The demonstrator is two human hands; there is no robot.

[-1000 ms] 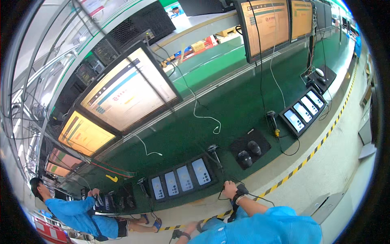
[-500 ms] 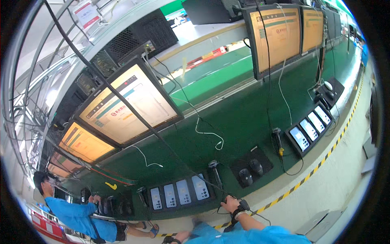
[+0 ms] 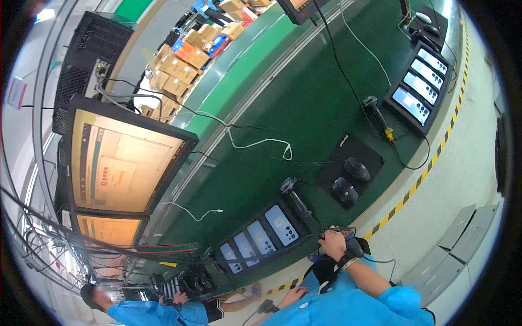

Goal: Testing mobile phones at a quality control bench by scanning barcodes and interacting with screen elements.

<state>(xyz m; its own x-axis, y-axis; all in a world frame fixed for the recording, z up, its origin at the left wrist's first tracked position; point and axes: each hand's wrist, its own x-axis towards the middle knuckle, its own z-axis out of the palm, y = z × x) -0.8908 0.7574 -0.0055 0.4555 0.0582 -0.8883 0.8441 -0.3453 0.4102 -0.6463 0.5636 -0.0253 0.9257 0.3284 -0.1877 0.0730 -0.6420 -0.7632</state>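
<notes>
My right hand (image 3: 333, 244) is at the table's front edge with its fingers closed. A black cable loops beside it, and a dark object (image 3: 354, 248) sits against its wrist; what the fingers hold is unclear. Lower down, my left hand (image 3: 294, 296) rests in front of my body, its fingers too small to read. A black tray (image 3: 251, 267) with several pale phones (image 3: 281, 225) lies left of my right hand. Between that tray and a black mat (image 3: 333, 163) stands a handheld scanner (image 3: 296, 198). Two black mice (image 3: 345, 191) rest on the mat.
A second phone tray (image 3: 401, 120) and another scanner (image 3: 378, 117) lie at the right. Monitors (image 3: 125, 157) and hanging cables line the left. A co-worker in blue (image 3: 141, 312) works at lower left. Cardboard boxes (image 3: 176, 68) are piled beyond the green table (image 3: 261, 185); grey boxes (image 3: 459, 261) stand at right.
The view has turned and tilted, so the table and monitors slant more. My right hand stays at the table edge. My left hand now shows more fully.
</notes>
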